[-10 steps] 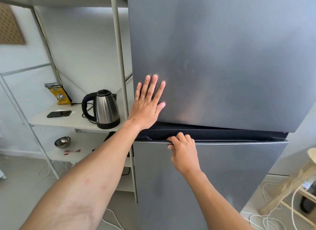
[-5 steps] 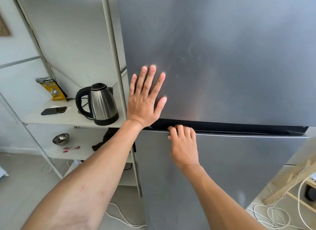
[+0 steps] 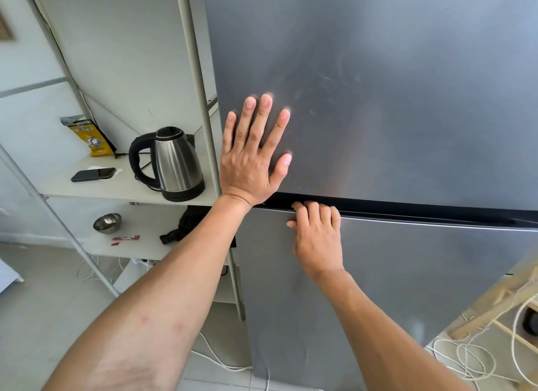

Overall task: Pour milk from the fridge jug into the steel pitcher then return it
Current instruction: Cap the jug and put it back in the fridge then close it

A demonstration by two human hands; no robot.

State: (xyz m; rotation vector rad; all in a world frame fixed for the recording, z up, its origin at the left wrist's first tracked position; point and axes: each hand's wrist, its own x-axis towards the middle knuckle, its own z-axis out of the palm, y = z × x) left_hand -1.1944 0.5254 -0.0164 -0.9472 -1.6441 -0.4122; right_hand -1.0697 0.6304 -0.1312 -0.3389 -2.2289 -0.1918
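Note:
A tall grey fridge fills the view, with an upper door (image 3: 393,85) and a lower door (image 3: 407,274) separated by a dark gap. My left hand (image 3: 250,160) lies flat on the upper door's lower left corner, fingers spread, holding nothing. My right hand (image 3: 317,239) has its fingers hooked into the gap over the lower door's top edge. Both doors look shut or nearly so. No milk jug or steel pitcher is in view.
Left of the fridge stands a metal rack (image 3: 198,99) holding a steel kettle (image 3: 177,163), a phone (image 3: 93,174) and a yellow bag (image 3: 90,137). A steel bowl (image 3: 107,223) sits one shelf lower. White cables (image 3: 471,358) and a wooden frame (image 3: 500,303) lie at the lower right.
The dark gap between the two doors has narrowed. Both hands keep their places on the fridge, and the view has shifted slightly closer.

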